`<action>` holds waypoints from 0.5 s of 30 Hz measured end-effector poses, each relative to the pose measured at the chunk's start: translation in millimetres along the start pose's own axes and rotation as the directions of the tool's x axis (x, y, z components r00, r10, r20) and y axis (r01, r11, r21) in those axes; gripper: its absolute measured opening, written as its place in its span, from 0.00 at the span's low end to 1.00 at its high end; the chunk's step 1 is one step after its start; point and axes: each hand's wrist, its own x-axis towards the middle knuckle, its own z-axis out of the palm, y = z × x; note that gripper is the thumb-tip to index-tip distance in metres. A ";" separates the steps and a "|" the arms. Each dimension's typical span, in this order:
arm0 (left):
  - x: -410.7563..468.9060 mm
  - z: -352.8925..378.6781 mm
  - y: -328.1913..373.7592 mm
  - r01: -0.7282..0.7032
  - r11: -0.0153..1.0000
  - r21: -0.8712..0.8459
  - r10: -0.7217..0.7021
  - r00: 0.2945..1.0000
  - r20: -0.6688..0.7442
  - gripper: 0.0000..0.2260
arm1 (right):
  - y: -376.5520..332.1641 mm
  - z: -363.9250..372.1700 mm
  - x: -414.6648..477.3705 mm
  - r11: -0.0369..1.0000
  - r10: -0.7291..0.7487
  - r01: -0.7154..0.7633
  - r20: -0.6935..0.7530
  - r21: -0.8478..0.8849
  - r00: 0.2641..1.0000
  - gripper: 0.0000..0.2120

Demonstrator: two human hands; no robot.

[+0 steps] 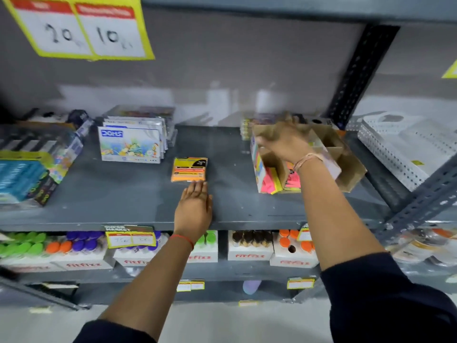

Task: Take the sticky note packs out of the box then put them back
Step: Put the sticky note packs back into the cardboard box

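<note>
One orange sticky note pack (189,169) lies flat on the grey shelf (123,201), left of the cardboard box (346,169). My left hand (194,209) rests flat on the shelf just in front of that pack, fingers extended, holding nothing. The box sits on the right with its flaps open; pink and yellow sticky note packs (270,180) show inside it. My right hand (284,142) reaches over the box top, blurred, with fingers on a flap; its grip is unclear.
White DOMS colour boxes (131,144) stand at the back left, and blue stationery packs (24,177) lie at the far left. A perforated white panel (400,149) leans at the right. Bottles in fitfizz cartons (249,246) fill the shelf below.
</note>
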 end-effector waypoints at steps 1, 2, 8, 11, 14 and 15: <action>-2.3 -3.3 -7.6 0.024 1.000 0.012 -0.024 1.000 -0.014 0.21 | -14.9 5.6 4.3 0.993 -0.113 0.111 0.057 0.040 0.992 0.42; -3.9 -6.6 -15.0 0.043 0.999 0.031 -0.042 0.999 -0.018 0.22 | -28.1 14.1 7.9 0.978 -0.206 0.200 0.112 0.065 0.972 0.45; -2.4 -7.6 -45.3 0.059 0.996 0.072 -0.061 0.998 0.027 0.23 | -76.5 81.0 20.7 0.903 -0.416 0.420 0.432 0.092 0.800 0.54; -2.3 -2.9 -46.1 0.054 0.995 0.084 -0.056 0.998 0.019 0.26 | -87.0 103.9 28.2 0.893 -0.425 0.442 0.489 0.088 0.762 0.55; -1.3 -1.2 -47.7 0.050 0.995 0.088 -0.051 0.999 0.014 0.27 | -91.3 121.7 38.6 0.900 -0.419 0.418 0.496 0.121 0.760 0.54; -1.3 -1.0 -48.2 0.044 0.996 0.084 -0.045 0.999 0.011 0.26 | -92.0 125.0 41.1 0.906 -0.412 0.402 0.491 0.131 0.768 0.53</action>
